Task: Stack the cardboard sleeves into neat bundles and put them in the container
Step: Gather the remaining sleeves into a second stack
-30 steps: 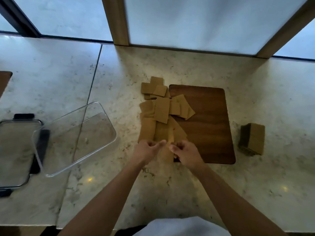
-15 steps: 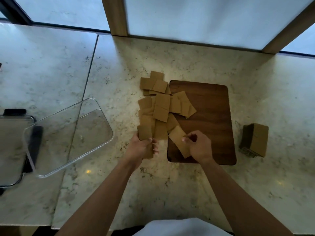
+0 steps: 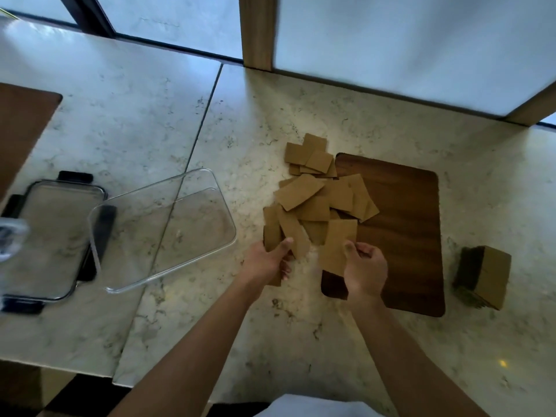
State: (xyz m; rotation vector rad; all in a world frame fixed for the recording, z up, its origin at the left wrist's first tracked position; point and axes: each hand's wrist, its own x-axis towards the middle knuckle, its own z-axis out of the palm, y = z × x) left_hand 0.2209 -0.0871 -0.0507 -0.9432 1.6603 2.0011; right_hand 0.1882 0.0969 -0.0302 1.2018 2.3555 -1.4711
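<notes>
Flat, tan cardboard sleeves (image 3: 313, 191), rectangular with slightly rounded corners, lie in a loose overlapping heap that straddles the pale marble counter (image 3: 301, 326) and the left edge of a dark wooden board (image 3: 403, 224). The left hand (image 3: 264, 261) grips a few sleeves (image 3: 272, 233) at the heap's near left corner, thumb across their face and fingers curled beneath. The right hand (image 3: 365, 270) pinches a single sleeve (image 3: 338, 246) by its lower right edge, thumb on top, holding it tilted over the board's near left corner. A squared-up bundle of sleeves (image 3: 487, 276) stands on the counter to the right of the board. A clear plastic container (image 3: 162, 230) sits open to the left of the heap, its black-clipped lid (image 3: 51, 236) just beside it.
</notes>
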